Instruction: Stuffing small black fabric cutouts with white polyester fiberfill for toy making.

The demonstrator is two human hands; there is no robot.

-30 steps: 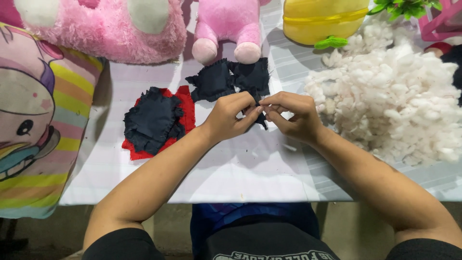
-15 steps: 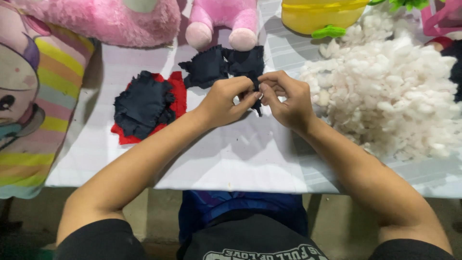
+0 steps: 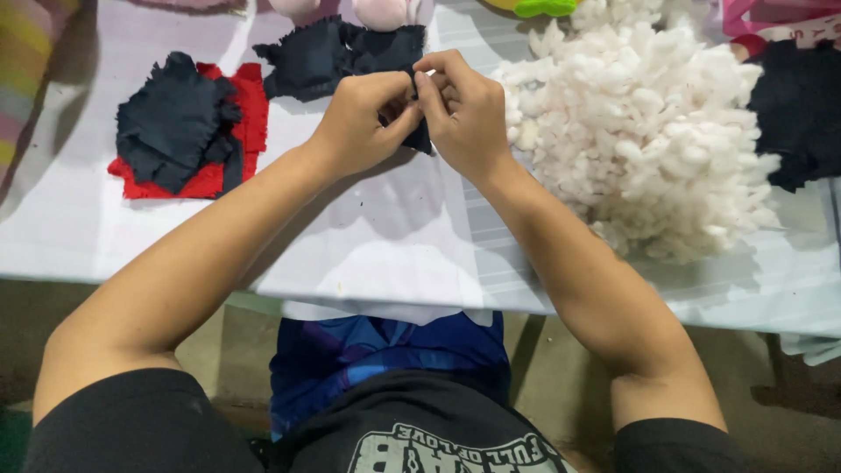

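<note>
Much of what the hands work on is hidden: the left hand [image 3: 363, 118] and right hand [image 3: 464, 109] meet knuckle to knuckle over a small dark cloth piece [image 3: 420, 136], and only a dark edge of it shows below and between the fingers, so its shape and whether anything else is pinched with it cannot be made out. The grip of both hands is clenched, fingertips and thumbs pressed together on that cloth, held just above the counter [image 3: 377, 236] toward its far middle. Behind the hands lies a ragged dark fabric scrap [image 3: 320, 57], partly covered by the knuckles. At the top edge, two pale pink rounded shapes [image 3: 381, 10] are cut off, as is a bit of yellow-green plastic [image 3: 543, 7]. To the right of the hands, near the right wrist, a large heap of white stuffing [image 3: 648, 131] spreads over the counter. Beyond it a black cloth [image 3: 802, 109] runs out of view at the right edge, with something pink [image 3: 771, 17] above it only partly seen. To the left, well apart from the hands, a dark blue scrap [image 3: 175, 123] lies on top of a red fabric piece [image 3: 241, 118]. A striped colourful cushion [image 3: 26, 79] is clipped at the left edge.
</note>
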